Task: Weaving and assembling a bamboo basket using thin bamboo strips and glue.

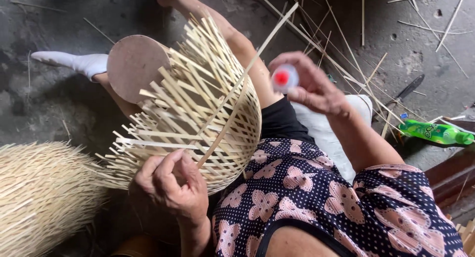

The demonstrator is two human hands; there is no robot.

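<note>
A half-woven bamboo basket (198, 113) lies on my lap, open strips fanning out at its rim. A round brown wooden form (134, 64) fills its base end. My left hand (170, 185) pinches a long bamboo strip (242, 76) at the basket's near edge; the strip runs diagonally up across the weave. My right hand (309, 84) is raised to the right of the basket and grips a small white object with a red dot (284, 78).
A pile of finished bamboo weaving (42, 197) sits at the lower left. Loose bamboo strips (346, 44) litter the grey floor. A green plastic bottle (435, 133) and a dark-handled knife (410, 88) lie at the right. My white-socked foot (74, 63) rests at upper left.
</note>
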